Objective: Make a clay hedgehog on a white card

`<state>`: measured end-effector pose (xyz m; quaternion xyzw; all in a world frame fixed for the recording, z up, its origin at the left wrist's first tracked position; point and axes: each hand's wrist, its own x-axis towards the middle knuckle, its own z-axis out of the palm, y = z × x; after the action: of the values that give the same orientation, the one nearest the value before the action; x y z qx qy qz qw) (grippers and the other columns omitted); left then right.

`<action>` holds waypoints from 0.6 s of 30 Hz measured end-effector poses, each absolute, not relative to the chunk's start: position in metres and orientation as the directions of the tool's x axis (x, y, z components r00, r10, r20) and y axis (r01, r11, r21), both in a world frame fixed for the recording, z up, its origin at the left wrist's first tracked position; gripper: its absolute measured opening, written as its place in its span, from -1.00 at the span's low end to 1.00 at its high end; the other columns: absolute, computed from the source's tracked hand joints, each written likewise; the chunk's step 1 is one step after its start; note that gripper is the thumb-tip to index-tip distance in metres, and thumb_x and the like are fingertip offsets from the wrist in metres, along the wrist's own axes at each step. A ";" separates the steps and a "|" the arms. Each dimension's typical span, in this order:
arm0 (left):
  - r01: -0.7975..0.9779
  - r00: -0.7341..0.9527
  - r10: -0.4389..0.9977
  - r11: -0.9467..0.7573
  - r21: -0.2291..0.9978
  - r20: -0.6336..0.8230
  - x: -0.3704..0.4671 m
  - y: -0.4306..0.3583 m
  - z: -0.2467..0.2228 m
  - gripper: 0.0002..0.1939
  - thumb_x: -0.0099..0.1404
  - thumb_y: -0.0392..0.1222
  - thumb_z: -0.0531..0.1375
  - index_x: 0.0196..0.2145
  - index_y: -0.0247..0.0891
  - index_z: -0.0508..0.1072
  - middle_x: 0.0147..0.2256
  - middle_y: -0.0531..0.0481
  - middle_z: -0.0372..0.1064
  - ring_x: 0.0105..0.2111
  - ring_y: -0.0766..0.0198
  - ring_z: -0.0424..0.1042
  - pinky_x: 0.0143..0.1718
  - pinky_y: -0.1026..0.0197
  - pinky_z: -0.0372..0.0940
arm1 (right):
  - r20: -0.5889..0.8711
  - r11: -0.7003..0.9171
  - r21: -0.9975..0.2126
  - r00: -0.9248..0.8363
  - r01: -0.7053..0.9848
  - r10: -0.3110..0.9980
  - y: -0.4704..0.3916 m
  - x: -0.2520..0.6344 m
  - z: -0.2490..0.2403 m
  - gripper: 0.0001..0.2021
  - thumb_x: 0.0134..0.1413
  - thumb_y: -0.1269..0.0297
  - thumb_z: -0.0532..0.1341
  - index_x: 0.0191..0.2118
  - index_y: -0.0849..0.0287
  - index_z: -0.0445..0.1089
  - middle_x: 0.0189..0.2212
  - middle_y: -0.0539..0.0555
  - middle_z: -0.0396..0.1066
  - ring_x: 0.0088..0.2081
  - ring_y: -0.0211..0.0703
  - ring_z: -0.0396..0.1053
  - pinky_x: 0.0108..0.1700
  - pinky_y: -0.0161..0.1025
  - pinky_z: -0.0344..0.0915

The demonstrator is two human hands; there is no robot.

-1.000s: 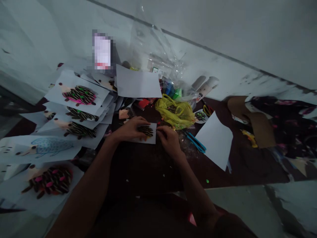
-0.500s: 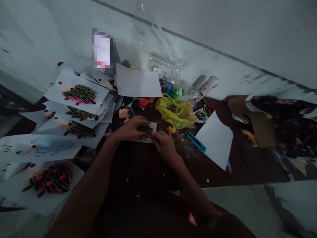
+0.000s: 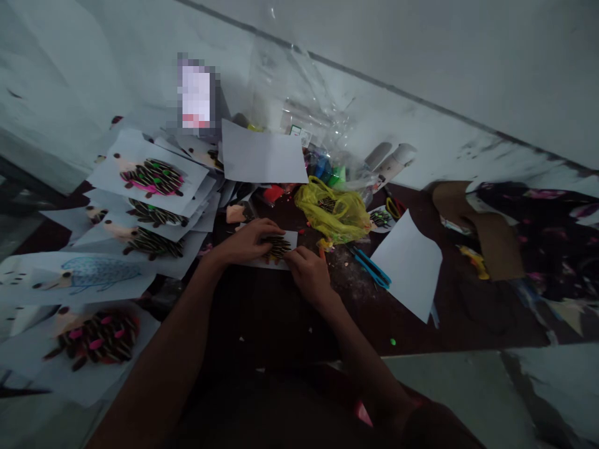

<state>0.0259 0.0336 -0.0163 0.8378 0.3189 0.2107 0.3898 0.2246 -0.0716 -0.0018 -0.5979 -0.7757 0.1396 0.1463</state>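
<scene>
A small hedgehog figure (image 3: 277, 247) with dark striped spines lies on a white card (image 3: 291, 238) on the dark table. My left hand (image 3: 248, 242) rests over the card's left side, fingers bent around the figure's upper left edge; whether they grip it is hidden. At the card's right edge, my right hand (image 3: 306, 268) has its fingers curled and pressed together near the spines. Anything between those fingertips is too small to make out. A lump of peach clay (image 3: 238, 213) sits behind my left hand.
Sheets with hedgehog figures (image 3: 152, 178) are stacked at left. A yellow plastic bag (image 3: 334, 212), blue scissors (image 3: 372, 267) and a white sheet (image 3: 407, 268) lie at right. Another white sheet (image 3: 262, 153) and clear plastic bags (image 3: 322, 118) are behind.
The whole view has shifted very slightly. Both hands remain at the card, with the right fingertips a little differently placed beside the spines.
</scene>
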 end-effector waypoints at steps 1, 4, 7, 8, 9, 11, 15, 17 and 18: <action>0.371 0.707 0.700 -0.492 0.787 0.104 0.026 0.033 -0.016 -0.54 0.24 -0.31 0.13 0.08 -0.22 0.55 0.07 -0.15 0.46 0.11 0.05 0.44 0.23 -0.01 0.29 | 0.061 0.245 -0.394 -0.241 0.886 0.969 -0.073 0.226 -0.002 -0.79 0.40 0.40 0.14 -0.11 0.07 0.54 -0.20 0.09 0.51 -0.16 -0.13 0.48 -0.13 -0.28 0.26; 0.376 0.699 0.708 -0.484 0.790 0.102 0.026 0.033 -0.017 -0.53 0.24 -0.31 0.14 0.09 -0.22 0.55 0.08 -0.14 0.46 0.11 0.06 0.44 0.24 -0.01 0.28 | 0.086 0.235 -0.404 -0.219 0.884 0.972 -0.077 0.230 -0.001 -0.81 0.39 0.38 0.15 -0.14 0.07 0.53 -0.22 0.08 0.51 -0.18 -0.13 0.48 -0.07 -0.24 0.28; 0.382 0.695 0.713 -0.477 0.791 0.095 0.026 0.034 -0.018 -0.53 0.24 -0.30 0.14 0.09 -0.20 0.56 0.08 -0.13 0.47 0.10 0.06 0.44 0.23 -0.02 0.29 | 0.114 0.221 -0.419 -0.190 0.881 0.975 -0.080 0.234 -0.001 -0.83 0.38 0.36 0.16 -0.14 0.09 0.53 -0.23 0.09 0.51 -0.18 -0.12 0.47 -0.08 -0.23 0.30; 0.384 0.696 0.712 -0.478 0.790 0.092 0.026 0.034 -0.018 -0.53 0.24 -0.29 0.15 0.09 -0.19 0.56 0.08 -0.13 0.47 0.10 0.06 0.44 0.23 -0.03 0.29 | 0.118 0.215 -0.423 -0.182 0.880 0.976 -0.080 0.234 -0.001 -0.83 0.37 0.36 0.16 -0.14 0.09 0.53 -0.22 0.10 0.51 -0.18 -0.11 0.47 -0.09 -0.23 0.30; 0.386 0.699 0.710 -0.478 0.789 0.089 0.025 0.034 -0.018 -0.54 0.25 -0.28 0.16 0.09 -0.19 0.56 0.08 -0.13 0.47 0.10 0.05 0.44 0.24 -0.02 0.29 | 0.118 0.209 -0.422 -0.175 0.882 0.977 -0.080 0.234 -0.002 -0.83 0.37 0.36 0.16 -0.14 0.09 0.53 -0.22 0.10 0.51 -0.18 -0.10 0.47 -0.07 -0.22 0.31; 0.386 0.703 0.706 -0.480 0.788 0.086 0.025 0.034 -0.017 -0.57 0.27 -0.22 0.19 0.09 -0.20 0.56 0.08 -0.14 0.46 0.10 0.04 0.44 0.23 -0.02 0.29 | 0.111 0.196 -0.408 -0.165 0.892 0.980 -0.079 0.233 -0.002 -0.83 0.37 0.35 0.17 -0.14 0.09 0.53 -0.22 0.10 0.52 -0.17 -0.09 0.48 0.05 -0.15 0.29; 0.373 0.706 0.703 -0.473 0.798 0.086 0.025 0.034 -0.017 -0.56 0.26 -0.06 0.31 0.07 -0.21 0.57 0.07 -0.17 0.46 0.11 -0.02 0.43 0.24 -0.03 0.28 | 0.093 0.175 -0.390 -0.150 0.904 0.984 -0.077 0.228 -0.005 -0.85 0.37 0.35 0.19 -0.12 0.05 0.52 -0.21 0.06 0.54 -0.16 -0.10 0.49 0.23 0.00 0.18; 0.368 0.703 0.706 -0.466 0.804 0.088 0.024 0.035 -0.018 -0.56 0.24 -0.02 0.33 0.05 -0.18 0.58 0.07 -0.16 0.46 0.12 -0.05 0.43 0.24 -0.04 0.28 | 0.082 0.175 -0.396 -0.155 0.901 0.985 -0.076 0.227 -0.006 -0.84 0.37 0.36 0.18 -0.11 0.05 0.52 -0.20 0.05 0.53 -0.16 -0.11 0.49 0.16 -0.06 0.22; 0.368 0.701 0.708 -0.464 0.806 0.088 0.024 0.035 -0.018 -0.56 0.24 -0.01 0.33 0.05 -0.17 0.58 0.07 -0.15 0.46 0.12 -0.06 0.43 0.24 -0.04 0.29 | 0.076 0.175 -0.399 -0.158 0.900 0.985 -0.076 0.227 -0.007 -0.84 0.38 0.35 0.17 -0.11 0.05 0.52 -0.20 0.06 0.53 -0.16 -0.12 0.49 0.11 -0.11 0.25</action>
<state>0.0243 0.0346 -0.0181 0.8294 0.3241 0.2105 0.4035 0.2266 -0.0758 -0.0066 -0.6286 -0.7495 0.1314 0.1608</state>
